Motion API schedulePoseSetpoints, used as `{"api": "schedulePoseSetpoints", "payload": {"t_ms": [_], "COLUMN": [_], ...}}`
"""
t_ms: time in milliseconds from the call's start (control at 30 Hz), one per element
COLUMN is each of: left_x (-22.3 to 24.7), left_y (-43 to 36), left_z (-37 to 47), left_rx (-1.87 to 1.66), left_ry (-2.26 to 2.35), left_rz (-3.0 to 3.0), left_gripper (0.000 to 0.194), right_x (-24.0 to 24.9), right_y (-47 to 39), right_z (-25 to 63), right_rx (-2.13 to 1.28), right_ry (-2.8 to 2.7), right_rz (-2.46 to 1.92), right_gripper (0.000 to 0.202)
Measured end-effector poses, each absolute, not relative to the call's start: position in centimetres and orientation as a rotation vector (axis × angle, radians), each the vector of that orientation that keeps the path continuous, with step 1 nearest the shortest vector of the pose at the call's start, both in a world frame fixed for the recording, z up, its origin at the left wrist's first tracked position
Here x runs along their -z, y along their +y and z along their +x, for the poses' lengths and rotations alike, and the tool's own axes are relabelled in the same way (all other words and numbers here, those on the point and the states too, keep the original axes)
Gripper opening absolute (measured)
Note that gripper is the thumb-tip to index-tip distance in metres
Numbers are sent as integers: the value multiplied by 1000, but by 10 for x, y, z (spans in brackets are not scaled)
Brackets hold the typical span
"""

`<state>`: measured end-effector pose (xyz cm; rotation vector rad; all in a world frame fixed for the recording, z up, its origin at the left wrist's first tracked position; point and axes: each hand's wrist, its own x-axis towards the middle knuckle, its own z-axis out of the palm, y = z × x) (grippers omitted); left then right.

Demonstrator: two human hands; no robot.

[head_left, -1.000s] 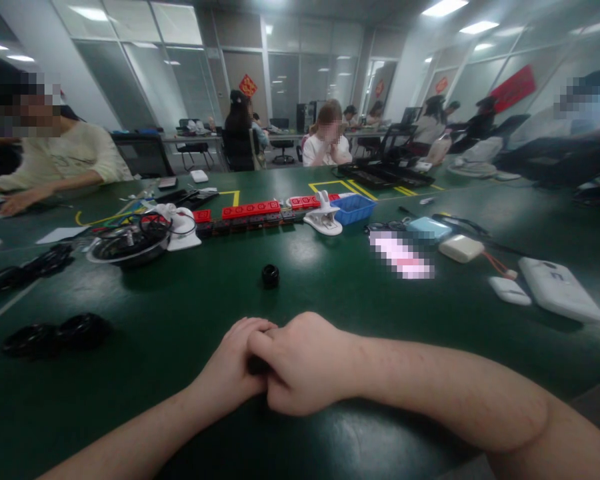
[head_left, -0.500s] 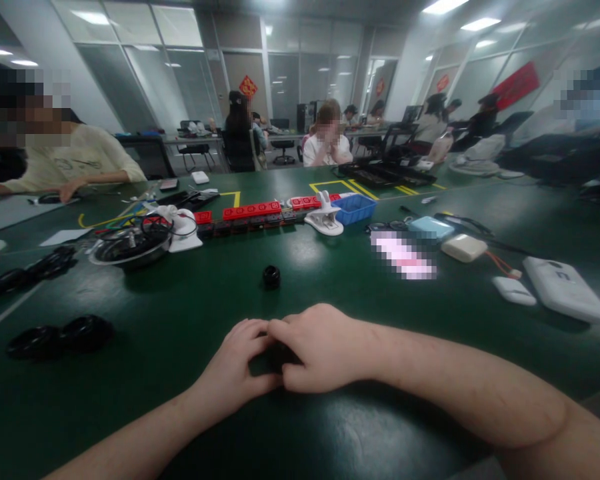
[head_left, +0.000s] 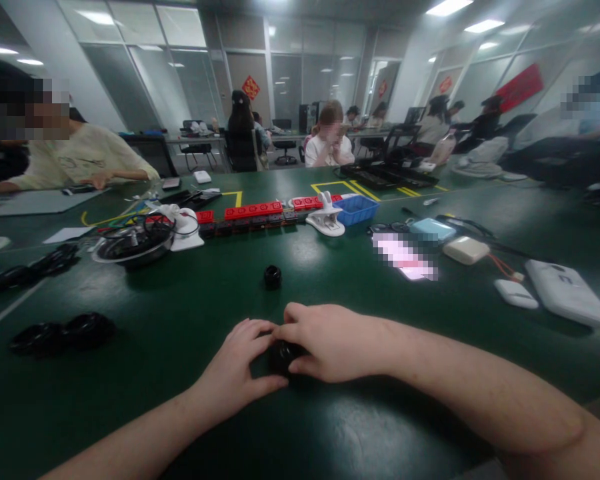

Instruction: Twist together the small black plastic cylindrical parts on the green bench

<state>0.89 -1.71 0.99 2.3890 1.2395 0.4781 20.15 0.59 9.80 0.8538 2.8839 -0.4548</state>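
Observation:
A shiny black ring-like coil (head_left: 281,358) lies between my two hands, low over the green table, largely covered by fingers. My right hand (head_left: 333,343) comes from the right and grips it between thumb and bent fingers. From the other side my left hand (head_left: 245,360) curves around it, fingertips at its top and thumb at its lower edge, with a gap at the palm. Just beyond sits a smaller black coil (head_left: 273,277). Two larger black coils, a left one (head_left: 37,339) and a right one (head_left: 89,330), rest side by side at the left.
A metal bowl (head_left: 130,252) of dark cables stands at the back left. Behind are red socket strips (head_left: 253,211), a white clip stand (head_left: 326,220) and a blue basket (head_left: 356,211). Power banks (head_left: 466,250) and a white box (head_left: 570,292) lie at right. A person (head_left: 80,157) sits at left.
My right hand has shifted slightly and its fingers have moved, showing more of the black coil. My left hand stays nearly in place. The person at left has moved their hand.

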Motion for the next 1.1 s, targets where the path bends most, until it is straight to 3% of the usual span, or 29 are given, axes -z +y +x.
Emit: {"api": "schedulePoseSetpoints", "payload": {"t_ms": [400,767,933,1100], "left_x": [-3,-11,-12,-15], "left_y": [-15,-19,-20,-20], "left_z": [4,10,11,13], "left_rx": [-462,-510,-526,-508], "left_ry": [1306,1345,1332,1323], "left_rz": [2355,2315,2360,2372], "left_gripper": [49,33,32,27], "right_x": [-93,-90,-80,-70], "right_y": [14,6,0,-5], "right_z": [200,193,188,181], "right_rx": [585,403,202,14], "right_ry": [3035,2979,3006,3011], "right_rz": [569,729,839,933], "right_gripper": [44,39,31,36]}}
